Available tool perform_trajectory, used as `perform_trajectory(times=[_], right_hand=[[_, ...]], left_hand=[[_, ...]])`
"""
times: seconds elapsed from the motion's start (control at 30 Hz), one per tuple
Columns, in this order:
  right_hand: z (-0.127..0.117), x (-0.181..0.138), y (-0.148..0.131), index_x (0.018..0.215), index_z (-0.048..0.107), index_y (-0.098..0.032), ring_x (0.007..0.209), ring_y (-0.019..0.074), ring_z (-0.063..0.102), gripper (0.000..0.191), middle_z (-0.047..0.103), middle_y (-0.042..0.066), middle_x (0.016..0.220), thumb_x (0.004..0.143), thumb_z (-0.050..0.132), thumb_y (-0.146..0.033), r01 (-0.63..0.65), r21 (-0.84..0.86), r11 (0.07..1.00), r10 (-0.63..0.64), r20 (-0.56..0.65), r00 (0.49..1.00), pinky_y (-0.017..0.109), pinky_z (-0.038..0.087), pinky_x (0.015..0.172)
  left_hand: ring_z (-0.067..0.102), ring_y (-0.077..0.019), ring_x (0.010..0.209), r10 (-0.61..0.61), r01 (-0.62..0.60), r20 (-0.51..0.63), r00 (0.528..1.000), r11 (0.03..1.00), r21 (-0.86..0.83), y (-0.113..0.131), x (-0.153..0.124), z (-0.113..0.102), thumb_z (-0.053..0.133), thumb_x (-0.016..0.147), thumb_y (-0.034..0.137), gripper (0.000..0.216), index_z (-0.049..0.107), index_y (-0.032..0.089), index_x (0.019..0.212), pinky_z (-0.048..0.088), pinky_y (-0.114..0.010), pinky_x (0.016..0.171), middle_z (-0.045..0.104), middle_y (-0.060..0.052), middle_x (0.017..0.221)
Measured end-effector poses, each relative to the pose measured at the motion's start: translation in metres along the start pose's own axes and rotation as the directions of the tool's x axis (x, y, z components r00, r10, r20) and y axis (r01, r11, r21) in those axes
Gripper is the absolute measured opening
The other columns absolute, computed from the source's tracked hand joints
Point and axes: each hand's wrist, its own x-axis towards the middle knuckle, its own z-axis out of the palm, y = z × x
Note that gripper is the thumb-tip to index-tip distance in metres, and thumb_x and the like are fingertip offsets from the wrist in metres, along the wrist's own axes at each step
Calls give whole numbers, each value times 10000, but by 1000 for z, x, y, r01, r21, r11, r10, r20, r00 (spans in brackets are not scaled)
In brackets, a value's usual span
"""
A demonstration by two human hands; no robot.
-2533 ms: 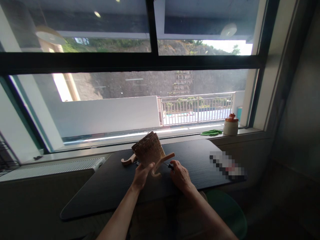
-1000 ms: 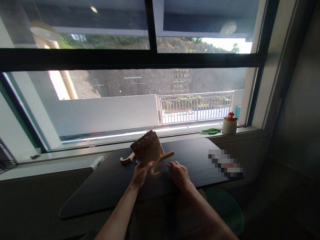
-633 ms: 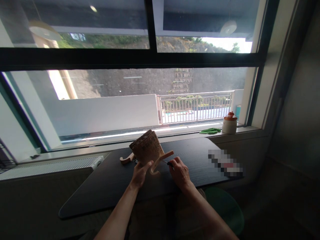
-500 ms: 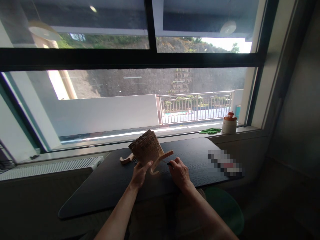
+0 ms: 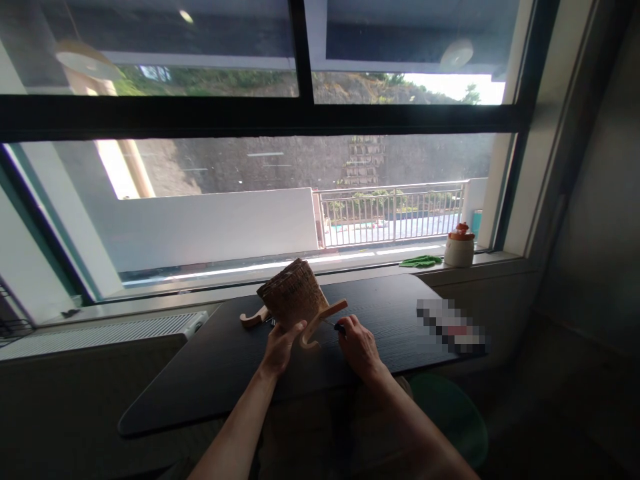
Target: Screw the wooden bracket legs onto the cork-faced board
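Observation:
A brown woven basket (image 5: 295,293) is tilted above the table, its lower edge gripped by my left hand (image 5: 280,347). Against its right side lies a curved wooden piece (image 5: 320,323) with a hooked lower end. My right hand (image 5: 359,343) is closed around the dark handle of a screwdriver (image 5: 340,327). The thin shaft reaches left to the wooden piece; whether its tip sits in a screw is too small to tell. Left of the basket, a second curved wooden piece (image 5: 253,319) rests on the table, with small metal bits beside it.
The black table (image 5: 200,387) stands against a windowsill. On the sill are a green cloth-like item (image 5: 420,261) and a white jar (image 5: 459,250) with an orange lid. A blurred-out item (image 5: 453,327) lies at the table's right. A green stool (image 5: 450,420) is below.
Hardly anything differs. Both hands, the basket and the screwdriver keep nearly the same positions; the view has shifted very slightly.

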Motion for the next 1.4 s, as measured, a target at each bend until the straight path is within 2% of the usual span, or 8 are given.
perform_trajectory(times=[0.37, 0.5, 0.57, 0.87, 1.07, 1.2, 1.27, 1.4], right_hand=[[6, -1, 1, 800, 608, -204, 728, 140, 627, 295, 656, 33, 808, 955, 388, -324, -34, -29, 999, 35, 35, 999, 233, 371, 636], [5, -1, -1, 1001, 568, -238, 756, 151, 633, 154, 672, 3, 852, 898, 485, -316, -26, -8, 1000, 27, 41, 999, 234, 365, 632], [3, -1, -1, 1080, 532, -247, 754, 151, 628, 228, 666, -10, 882, 853, 532, -259, -26, -2, 1000, 26, 38, 999, 235, 363, 629], [-1, 1, 2, 971, 611, -254, 968, 160, 534, 134, 561, 41, 1033, 898, 499, -270, -6, -19, 1000, 5, -25, 1000, 223, 393, 724], [7, 0, 4, 841, 616, -228, 777, 147, 562, 182, 576, 31, 884, 912, 475, -318, 1, -44, 999, -1, 2, 1000, 233, 388, 640], [7, -1, 4, 994, 583, -242, 781, 138, 573, 145, 575, 19, 927, 880, 495, -255, 24, -27, 999, -24, 7, 1000, 224, 386, 642], [6, -1, 3, 1099, 537, -238, 821, 143, 574, 273, 567, 22, 977, 832, 521, -182, 29, -15, 999, -29, -2, 1000, 223, 393, 664], [4, 0, 2, 1053, 546, -218, 882, 145, 566, 263, 556, 33, 1018, 819, 495, -111, 27, 2, 1000, -27, -22, 999, 218, 405, 701]], left_hand=[[644, -211, 796, 10, -10, 3, 1000, 1000, 27, -4, 1, -1, 826, 551, 284, 380, 708, 133, 878, 497, -318, 737, 717, -62, 864], [648, -221, 810, 11, -11, -1, 1000, 1000, 22, -3, 1, 0, 827, 548, 294, 399, 706, 129, 891, 499, -329, 747, 718, -67, 869], [649, -226, 818, 11, -11, -7, 1000, 1000, 20, -3, 1, 0, 827, 544, 300, 417, 704, 133, 906, 501, -333, 750, 719, -64, 872], [653, -233, 809, -5, 5, -9, 1000, 1000, 18, 0, -1, 1, 833, 530, 295, 414, 703, 126, 885, 511, -332, 731, 722, -70, 864], [653, -215, 784, -3, 3, -4, 1000, 1000, 9, 0, -1, 1, 832, 533, 286, 391, 701, 133, 868, 507, -325, 734, 720, -57, 851], [657, -218, 769, -8, 8, -2, 1000, 1000, 12, -2, 0, 1, 828, 543, 293, 388, 704, 129, 872, 508, -331, 722, 720, -63, 842], [659, -217, 764, -8, 8, -8, 1000, 1000, 10, -2, 0, 0, 832, 534, 299, 395, 708, 133, 870, 508, -331, 723, 723, -63, 849], [659, -210, 773, -10, 10, -13, 1000, 1000, 5, -3, 1, 0, 837, 527, 293, 402, 712, 138, 876, 507, -325, 739, 724, -60, 859]])
